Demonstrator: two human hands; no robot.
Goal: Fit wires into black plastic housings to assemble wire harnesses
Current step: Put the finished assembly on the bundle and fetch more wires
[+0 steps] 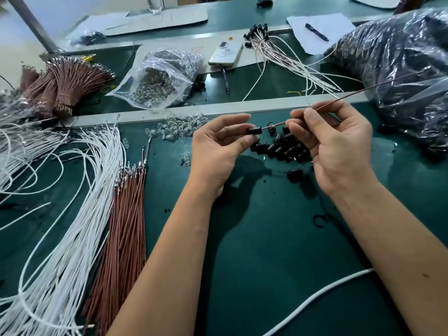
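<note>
Above the green mat [266,238], near centre, the left hand [215,151] pinches a black housing [254,131] with its opening turned right, apparently to receive the brown wire [351,96]. The right hand [339,144] pinches that wire close to its tip, probably for stiffness. Spare housings [283,147] lie just beneath, brown wires [126,214] to the left.

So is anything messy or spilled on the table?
Yes, a bit. Small clear bulbs lie loose on the green mat near their plastic bag, and a few strays sit apart. The black housings lie in a jumbled heap.
</note>
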